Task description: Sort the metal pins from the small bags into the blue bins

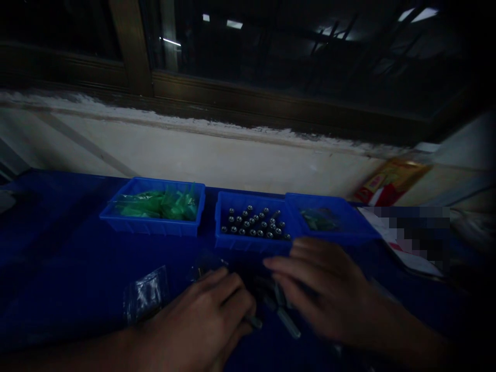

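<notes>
metal pieces (289, 323) lie loose on our blue desk (85, 279), between and just under our two hands, slim and greyish in the dim light. our left hand (209, 315) is curled low over the desk, its fingers bent inward, and the end of one short rod (253, 321) pokes out beside them; we cannot tell whether it is gripped or only touched. a small clear bag (209, 264) lies just beyond those knuckles, and another clear bag (145, 294) lies flat to their left, partly behind our forearm. our right hand (321, 284) reaches in from the other side, its fingers bent and fairly close together over the loose pieces; the blur keeps us from telling whether it pinches one.

farther back on the desk, three blue bins stand in a row. the left bin (151, 226) holds green plastic packets (158, 204), the middle bin (251, 243) holds many round-ended metal parts (251, 221) standing upright, and the right bin (341, 235) holds something wrapped in clear plastic, too dark to name. beyond the right bin, a red and gold packet (393, 181) leans near the wall (232, 160).
</notes>
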Motion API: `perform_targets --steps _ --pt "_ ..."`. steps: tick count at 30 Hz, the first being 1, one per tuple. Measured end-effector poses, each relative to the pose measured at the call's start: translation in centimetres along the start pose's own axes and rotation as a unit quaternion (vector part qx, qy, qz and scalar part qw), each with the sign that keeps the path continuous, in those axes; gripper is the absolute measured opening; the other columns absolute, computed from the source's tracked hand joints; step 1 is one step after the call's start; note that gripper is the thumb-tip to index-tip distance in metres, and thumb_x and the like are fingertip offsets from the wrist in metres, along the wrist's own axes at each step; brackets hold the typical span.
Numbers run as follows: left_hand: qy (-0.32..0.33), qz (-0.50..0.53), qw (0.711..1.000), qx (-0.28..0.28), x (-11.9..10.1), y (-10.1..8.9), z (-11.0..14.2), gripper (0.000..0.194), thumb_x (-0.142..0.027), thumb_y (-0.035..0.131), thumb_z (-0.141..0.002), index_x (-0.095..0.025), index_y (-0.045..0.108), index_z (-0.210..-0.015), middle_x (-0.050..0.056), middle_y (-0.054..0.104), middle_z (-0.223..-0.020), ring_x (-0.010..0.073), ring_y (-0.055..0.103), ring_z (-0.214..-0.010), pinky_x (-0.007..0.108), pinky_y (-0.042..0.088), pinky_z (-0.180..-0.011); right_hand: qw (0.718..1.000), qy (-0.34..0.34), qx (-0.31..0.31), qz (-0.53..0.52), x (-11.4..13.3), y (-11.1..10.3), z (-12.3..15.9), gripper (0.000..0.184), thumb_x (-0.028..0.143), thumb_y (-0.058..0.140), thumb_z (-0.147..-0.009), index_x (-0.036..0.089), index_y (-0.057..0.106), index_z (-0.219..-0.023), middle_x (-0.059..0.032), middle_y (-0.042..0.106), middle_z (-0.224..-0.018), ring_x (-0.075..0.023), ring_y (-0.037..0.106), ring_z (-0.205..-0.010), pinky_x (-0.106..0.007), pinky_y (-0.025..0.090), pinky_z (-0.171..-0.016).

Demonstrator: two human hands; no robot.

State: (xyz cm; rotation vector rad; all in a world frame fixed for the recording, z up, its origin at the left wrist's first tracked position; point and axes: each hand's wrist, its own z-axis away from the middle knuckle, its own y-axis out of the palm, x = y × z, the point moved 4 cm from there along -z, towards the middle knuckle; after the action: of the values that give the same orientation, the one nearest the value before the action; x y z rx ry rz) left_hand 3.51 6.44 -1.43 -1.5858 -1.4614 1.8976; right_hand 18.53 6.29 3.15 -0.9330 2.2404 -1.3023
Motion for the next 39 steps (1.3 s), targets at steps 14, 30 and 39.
perform_targets --steps 14,30,39 --pt "-0.092 0.204 0.967 -0.124 1.7 -0.5 0.6 0.003 -0.022 0.04 -0.088 -0.02 0.041 -0.086 -0.002 0.05 -0.075 0.0104 0.047 -0.065 0.021 0.039 -0.055 0.998 0.04 -0.035 -0.015 3.5 1.6 1.7 0.01 0.018 0.052 -0.08 0.017 0.057 -0.088 0.0011 0.063 -0.067 -0.011 0.057 -0.063 -0.028 0.043 -0.072" --pt "-0.086 0.22 0.968 -0.08 1.2 -0.7 0.3 0.02 -0.026 0.039 -0.089 -0.016 0.051 -0.077 -0.001 0.054 -0.066 0.0094 0.049 -0.06 0.02 0.039 -0.055 0.997 0.047 -0.051 -0.038 3.4 1.7 1.9 0.012 0.022 0.052 -0.079 0.018 0.054 -0.09 0.0008 0.064 -0.07 -0.0131 0.059 -0.065 -0.03 0.043 -0.075" --pt "-0.091 0.231 0.962 -0.114 1.1 -0.7 0.4 0.01 -0.022 0.049 -0.083 -0.019 0.048 -0.092 -0.003 0.051 -0.067 0.008 0.046 -0.055 0.017 0.039 -0.048 0.993 0.07 -0.053 -0.08 3.1 1.7 1.8 0.009 0.019 0.051 -0.079 0.015 0.054 -0.086 0.0002 0.061 -0.067 -0.0122 0.053 -0.059 -0.029 0.042 -0.061"
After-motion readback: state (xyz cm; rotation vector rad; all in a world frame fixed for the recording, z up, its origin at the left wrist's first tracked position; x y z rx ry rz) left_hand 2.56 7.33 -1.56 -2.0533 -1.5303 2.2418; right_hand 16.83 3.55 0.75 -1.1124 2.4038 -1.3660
